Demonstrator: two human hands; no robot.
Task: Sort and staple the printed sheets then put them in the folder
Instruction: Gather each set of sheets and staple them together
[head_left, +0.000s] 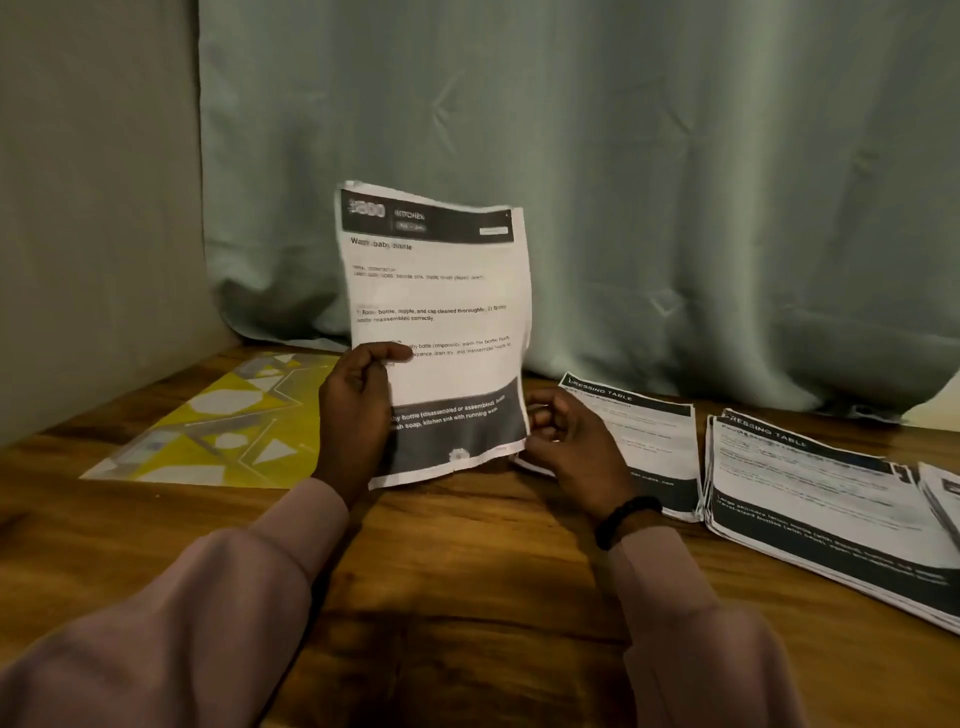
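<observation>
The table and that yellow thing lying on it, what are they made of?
The table looks like wood, or a wood-look coating: brown streaky grain with a soft shine. Which of the two, the picture cannot settle. The yellow folder looks like thin glossy plastic, since light glints off its flat patterned surface, though it could be coated card.

Both arms wear long, loose sleeves of a dusty pink-mauve cloth, softly creased, each cuff ending at the wrist. A band of dark round beads (627, 519) circles the right wrist just above the cuff. The left hand (358, 410) and right hand (566, 441) are bare, without rings
</observation>
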